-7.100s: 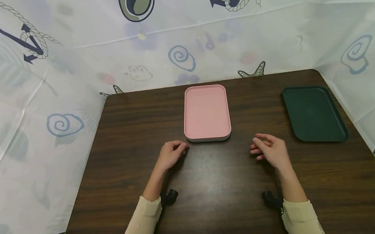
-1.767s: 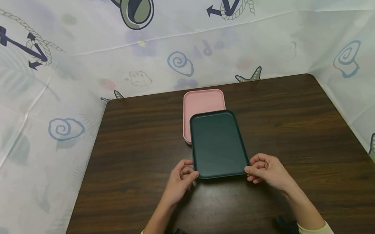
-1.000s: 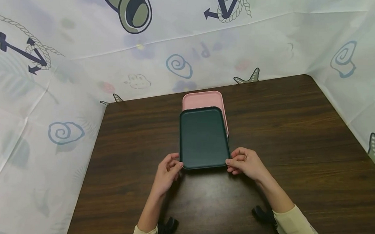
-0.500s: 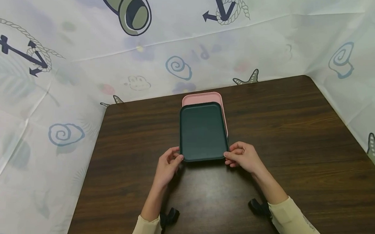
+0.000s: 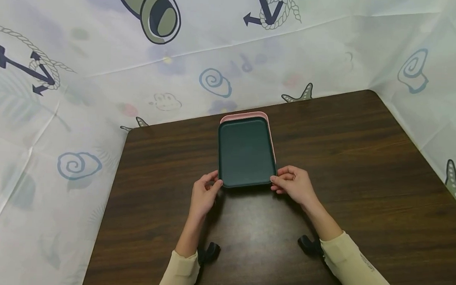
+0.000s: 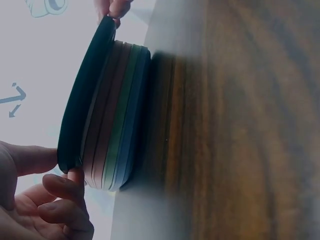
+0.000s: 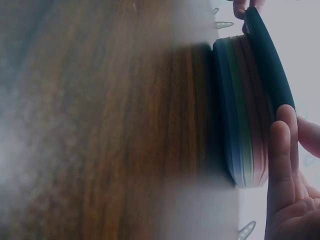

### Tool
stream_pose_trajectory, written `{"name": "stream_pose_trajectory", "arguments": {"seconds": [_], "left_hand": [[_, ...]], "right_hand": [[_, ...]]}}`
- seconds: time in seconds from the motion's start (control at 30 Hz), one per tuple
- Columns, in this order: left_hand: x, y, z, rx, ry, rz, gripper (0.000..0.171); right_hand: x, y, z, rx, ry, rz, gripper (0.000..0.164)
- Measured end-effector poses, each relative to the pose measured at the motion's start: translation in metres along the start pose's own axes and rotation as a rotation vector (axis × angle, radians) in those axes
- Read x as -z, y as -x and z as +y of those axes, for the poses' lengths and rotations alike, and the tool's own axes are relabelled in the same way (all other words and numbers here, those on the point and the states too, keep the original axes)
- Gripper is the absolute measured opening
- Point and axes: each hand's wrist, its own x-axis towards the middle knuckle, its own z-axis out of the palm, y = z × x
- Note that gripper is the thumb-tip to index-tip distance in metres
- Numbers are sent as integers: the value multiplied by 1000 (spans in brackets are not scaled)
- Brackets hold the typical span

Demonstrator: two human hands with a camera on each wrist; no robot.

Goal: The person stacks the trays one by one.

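A dark green tray (image 5: 247,152) lies over a stack of trays, its far end short of the pink tray's rim (image 5: 244,116). My left hand (image 5: 205,194) pinches its near left corner between thumb and fingers. At the near right corner, my right hand (image 5: 294,184) holds it the same way. In the left wrist view, the green tray (image 6: 86,95) sits at a slight slant above the stack (image 6: 117,120), whose edges show pink, green and blue layers. The right wrist view shows the same stack (image 7: 242,110) beneath the green tray (image 7: 270,62), near my fingers (image 7: 281,145).
The stack stands on a dark wood-grain table (image 5: 344,171) near its back edge. A white printed cloth (image 5: 103,37) hangs behind and along the sides. Black wrist mounts (image 5: 210,254) sit under both forearms.
The green tray lay at the right of the table at first. Both hands now hold it over the pink tray, and it has slid forward, covering nearly all of the pink one.
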Motion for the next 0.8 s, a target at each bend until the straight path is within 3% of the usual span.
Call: {"name": "stream_pose_trajectory", "arguments": {"seconds": [0.1,0.23,0.8], "left_hand": [[-2,-10,-13,-4,-1,27,34],[-4,-17,-18,-48,-36,62,32],[-11,-30,-15,-134,-232,118,34]], "right_hand": [[-2,-4,0,20,6,23,33],[-4,-8,0,40,14,56,32],[-7,-21,2,125,40,144,34]]}}
